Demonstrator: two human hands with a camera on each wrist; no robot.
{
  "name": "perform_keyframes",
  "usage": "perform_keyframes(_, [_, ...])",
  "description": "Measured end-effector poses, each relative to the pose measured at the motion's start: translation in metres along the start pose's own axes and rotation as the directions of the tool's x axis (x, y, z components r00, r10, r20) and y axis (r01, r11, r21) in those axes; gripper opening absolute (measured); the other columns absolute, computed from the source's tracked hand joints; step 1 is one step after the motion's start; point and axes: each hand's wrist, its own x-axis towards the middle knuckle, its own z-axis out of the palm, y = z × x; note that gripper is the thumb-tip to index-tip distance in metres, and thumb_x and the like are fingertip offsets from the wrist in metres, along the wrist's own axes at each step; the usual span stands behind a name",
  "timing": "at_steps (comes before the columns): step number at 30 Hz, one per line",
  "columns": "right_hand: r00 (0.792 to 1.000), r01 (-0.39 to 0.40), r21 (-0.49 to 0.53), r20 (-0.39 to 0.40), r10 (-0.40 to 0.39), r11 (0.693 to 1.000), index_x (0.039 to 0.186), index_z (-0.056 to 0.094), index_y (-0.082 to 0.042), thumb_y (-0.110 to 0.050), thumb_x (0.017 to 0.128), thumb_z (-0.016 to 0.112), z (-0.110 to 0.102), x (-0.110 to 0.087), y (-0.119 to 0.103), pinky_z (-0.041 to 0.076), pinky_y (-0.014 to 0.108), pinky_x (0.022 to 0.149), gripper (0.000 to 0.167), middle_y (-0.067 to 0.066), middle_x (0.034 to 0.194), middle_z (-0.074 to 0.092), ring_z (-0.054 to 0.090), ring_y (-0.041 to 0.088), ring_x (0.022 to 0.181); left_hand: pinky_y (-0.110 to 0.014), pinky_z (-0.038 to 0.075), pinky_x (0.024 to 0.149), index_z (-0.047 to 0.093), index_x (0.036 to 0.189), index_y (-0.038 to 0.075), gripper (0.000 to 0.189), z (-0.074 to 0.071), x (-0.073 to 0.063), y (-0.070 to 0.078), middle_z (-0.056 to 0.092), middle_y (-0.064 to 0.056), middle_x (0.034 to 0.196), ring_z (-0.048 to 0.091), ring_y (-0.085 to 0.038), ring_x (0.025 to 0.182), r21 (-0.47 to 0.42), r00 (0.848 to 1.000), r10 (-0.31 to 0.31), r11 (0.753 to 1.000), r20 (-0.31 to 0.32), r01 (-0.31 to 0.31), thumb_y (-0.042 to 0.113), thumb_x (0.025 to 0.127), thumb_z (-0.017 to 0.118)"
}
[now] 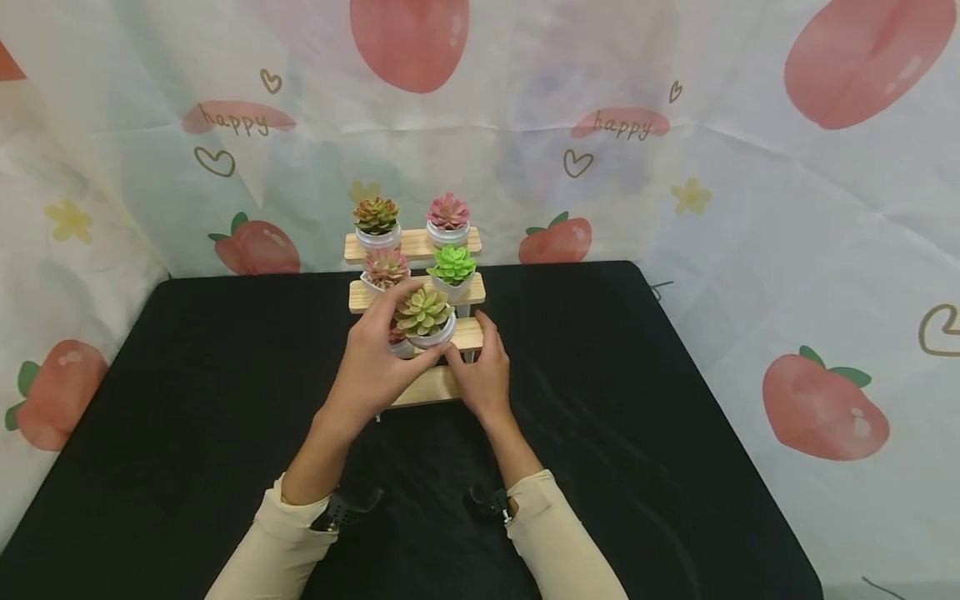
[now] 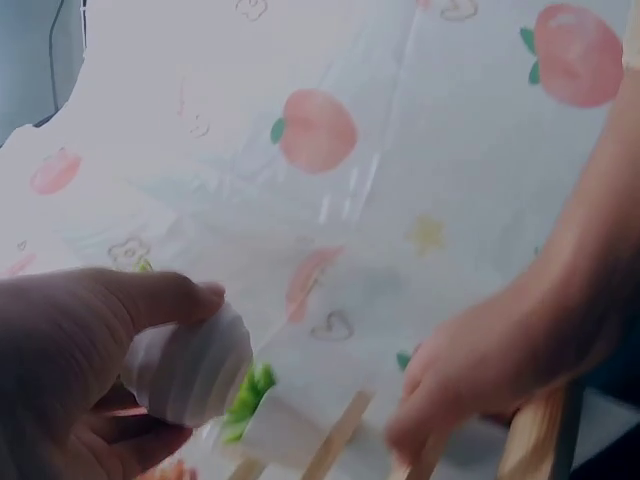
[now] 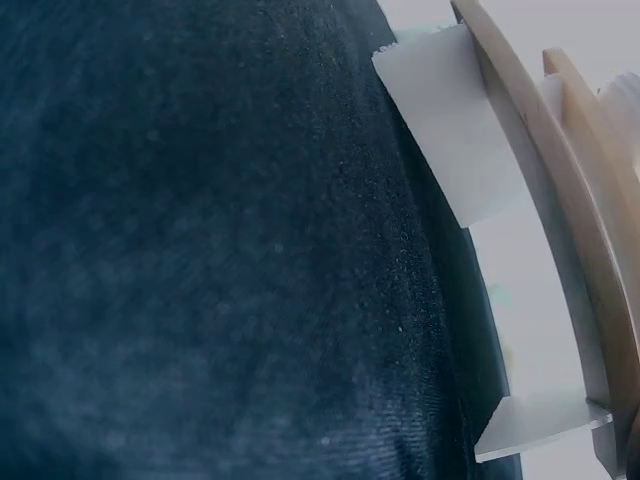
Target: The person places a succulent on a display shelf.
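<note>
Near the front of a tiered wooden plant stand (image 1: 426, 389), my left hand (image 1: 372, 364) grips a small potted succulent (image 1: 423, 312) with yellow-green leaves. Its white ribbed pot (image 2: 190, 370) sits between the thumb and fingers in the left wrist view. The pot partly covers a reddish succulent (image 1: 397, 335) on the third shelf. My right hand (image 1: 483, 375) holds the right end of that third shelf (image 1: 469, 334), thumb at the front edge and a finger round its end. In the right wrist view the hand is hidden; the stand's wooden boards (image 3: 560, 150) and white supports show.
On the top shelf are a green-red succulent (image 1: 377, 217) and a pink one (image 1: 448, 212). A second pink succulent (image 1: 386, 268) and a bright green one (image 1: 452, 265) occupy the shelf below. The stand is on a black-covered table (image 1: 622, 400), before a fruit-patterned curtain (image 1: 480, 167).
</note>
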Motion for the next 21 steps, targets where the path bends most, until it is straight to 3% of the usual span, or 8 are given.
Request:
perform_keyframes(8, [1.0, 0.014, -0.018, 0.004, -0.014, 1.0, 0.15, 0.046, -0.002, -0.021, 0.089, 0.075, -0.001, 0.0, 0.002, 0.049, 0.053, 0.101, 0.071, 0.02, 0.142, 0.056, 0.058, 0.035, 0.128, -0.045, 0.044, 0.109, 0.044, 0.151, -0.002, 0.081, 0.03, 0.005, 0.003, 0.053, -0.019, 0.144, 0.052, -0.03, 0.132, 0.066, 0.994, -0.049, 0.997, 0.095, 0.043, 0.006, 0.084, 0.087])
perform_keyframes(16, [1.0, 0.001, -0.054, 0.007, 0.0, 0.999, 0.15, 0.045, -0.003, -0.015, 0.088, 0.079, -0.002, 0.0, 0.004, 0.049, 0.052, 0.101, 0.072, 0.019, 0.138, 0.058, 0.059, 0.034, 0.125, -0.047, 0.044, 0.108, 0.043, 0.151, 0.0, 0.079, 0.053, 0.006, -0.005, 0.053, -0.02, 0.142, 0.053, -0.031, 0.129, 0.078, 0.988, -0.095, 0.993, 0.125, 0.086, 0.004, 0.084, 0.085])
perform_keyframes(21, [1.0, 0.015, -0.043, 0.0, -0.015, 0.999, 0.149, 0.046, -0.002, -0.013, 0.089, 0.079, -0.002, 0.0, 0.004, 0.048, 0.052, 0.102, 0.069, 0.02, 0.136, 0.058, 0.059, 0.036, 0.124, -0.048, 0.044, 0.107, 0.044, 0.152, 0.001, 0.08, 0.062, 0.007, -0.011, 0.053, -0.02, 0.141, 0.053, -0.032, 0.128, 0.09, 0.987, -0.116, 0.99, 0.108, 0.106, 0.004, 0.084, 0.085])
